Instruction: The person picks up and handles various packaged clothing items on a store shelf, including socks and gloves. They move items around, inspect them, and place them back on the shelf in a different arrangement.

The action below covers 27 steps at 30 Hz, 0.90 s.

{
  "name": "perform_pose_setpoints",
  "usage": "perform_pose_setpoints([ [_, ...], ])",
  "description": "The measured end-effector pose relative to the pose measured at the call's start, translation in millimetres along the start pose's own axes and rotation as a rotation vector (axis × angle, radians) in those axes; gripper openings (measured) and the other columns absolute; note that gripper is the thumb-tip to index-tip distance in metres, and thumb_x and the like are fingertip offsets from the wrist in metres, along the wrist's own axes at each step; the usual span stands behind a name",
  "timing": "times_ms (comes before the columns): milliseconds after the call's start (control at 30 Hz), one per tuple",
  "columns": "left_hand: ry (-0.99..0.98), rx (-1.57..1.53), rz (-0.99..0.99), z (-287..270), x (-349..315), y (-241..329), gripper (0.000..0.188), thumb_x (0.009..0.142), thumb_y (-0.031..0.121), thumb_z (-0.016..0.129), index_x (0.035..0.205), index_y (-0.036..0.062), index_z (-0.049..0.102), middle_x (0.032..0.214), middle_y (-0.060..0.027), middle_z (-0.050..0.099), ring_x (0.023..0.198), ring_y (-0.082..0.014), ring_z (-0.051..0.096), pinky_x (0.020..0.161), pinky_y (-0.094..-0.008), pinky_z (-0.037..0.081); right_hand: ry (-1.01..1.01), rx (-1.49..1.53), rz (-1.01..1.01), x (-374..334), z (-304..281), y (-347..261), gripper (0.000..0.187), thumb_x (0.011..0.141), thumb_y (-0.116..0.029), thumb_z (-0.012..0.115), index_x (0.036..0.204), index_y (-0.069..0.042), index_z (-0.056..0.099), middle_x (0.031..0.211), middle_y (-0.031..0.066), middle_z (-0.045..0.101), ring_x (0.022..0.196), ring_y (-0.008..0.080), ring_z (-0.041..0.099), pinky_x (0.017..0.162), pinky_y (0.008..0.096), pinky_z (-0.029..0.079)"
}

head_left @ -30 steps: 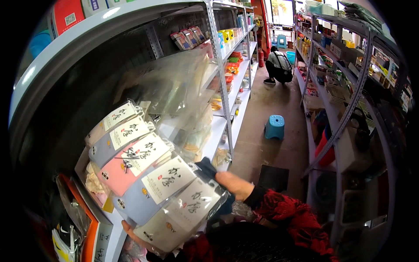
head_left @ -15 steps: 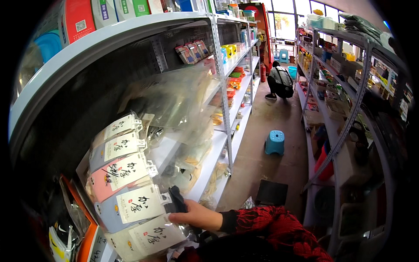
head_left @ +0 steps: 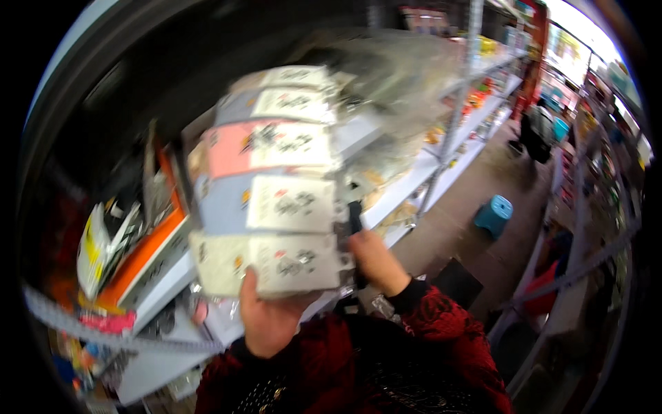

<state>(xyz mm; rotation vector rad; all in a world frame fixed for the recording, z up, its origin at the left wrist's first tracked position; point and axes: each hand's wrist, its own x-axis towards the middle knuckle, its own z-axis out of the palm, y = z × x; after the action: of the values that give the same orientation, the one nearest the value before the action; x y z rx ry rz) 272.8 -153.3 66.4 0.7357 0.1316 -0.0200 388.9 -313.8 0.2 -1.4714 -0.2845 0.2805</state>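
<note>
A fanned row of sock packs with white card labels lies in front of me. The folded cloth is grey, pink, blue-grey and cream, and plastic hooks stick out along the right edge. My left hand holds the nearest, cream pack from below, thumb on top. At the right edge my right hand is closed by the hooks, with a dark strip showing above its thumb; motion blur hides what exactly the fingers grip.
Clear plastic bags lie on the shelf beyond. On the left stand an orange-edged box and a yellow-white item. To the right, a blue stool stands in the aisle; a person crouches farther off. Shelving lines both sides.
My left hand has come into view and taken hold of the nearest pack. The view has swung left, so the packs sit nearer the middle. The right hand stays at their right edge.
</note>
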Motion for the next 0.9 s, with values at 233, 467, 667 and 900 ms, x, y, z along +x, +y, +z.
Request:
perform_pose_setpoints([
  [233,-0.114,-0.052,0.007,-14.5,-1.8,4.4,0.059,0.091,0.044,0.032,0.132,0.0011,0.031,0.126,-0.0195,0.046,0.111,-0.0363,0.05,0.091,-0.0511,0.043,0.117,0.57,-0.338,0.0,-36.5,-59.3,0.045,0.081,-0.008,0.061,0.121,0.004,0.044,0.111,0.0128,0.057,0.096,0.0224,0.059,0.085,0.0346,0.048],
  [467,-0.124,0.001,0.0,-27.2,2.9,2.2,0.044,0.092,0.02,0.037,0.131,0.0005,0.032,0.125,-0.0168,0.047,0.112,-0.0353,0.048,0.093,-0.0479,0.041,-0.221,-0.932,-1.179,-10.5,-1.2,-116.0,0.036,0.06,-0.011,0.063,0.096,-0.012,0.064,0.11,0.0151,0.053,0.085,0.0295,0.057,0.071,0.0333,0.047],
  [667,-0.229,-0.225,-0.118,-45.7,6.0,5.1,0.044,0.088,0.009,0.036,0.13,-0.004,0.029,0.126,-0.0201,0.045,0.112,-0.0403,0.048,0.095,-0.0505,0.04,-0.158,-1.179,-1.446,45.8,22.3,-122.8,0.039,0.061,-0.007,0.06,0.099,-0.016,0.064,0.114,0.013,0.053,0.084,0.0272,0.055,0.071,0.0363,0.047],
  [900,-0.225,-0.203,-0.06,-39.9,4.6,3.6,0.056,0.082,0.015,0.045,0.131,-0.004,0.026,0.125,-0.022,0.045,0.112,-0.0389,0.049,0.094,-0.0528,0.041,0.247,-1.202,-1.275,133.9,5.9,-146.5,0.05,0.059,0.001,0.063,0.105,-0.018,0.061,0.113,0.0087,0.054,0.087,0.0303,0.056,0.071,0.0377,0.048],
])
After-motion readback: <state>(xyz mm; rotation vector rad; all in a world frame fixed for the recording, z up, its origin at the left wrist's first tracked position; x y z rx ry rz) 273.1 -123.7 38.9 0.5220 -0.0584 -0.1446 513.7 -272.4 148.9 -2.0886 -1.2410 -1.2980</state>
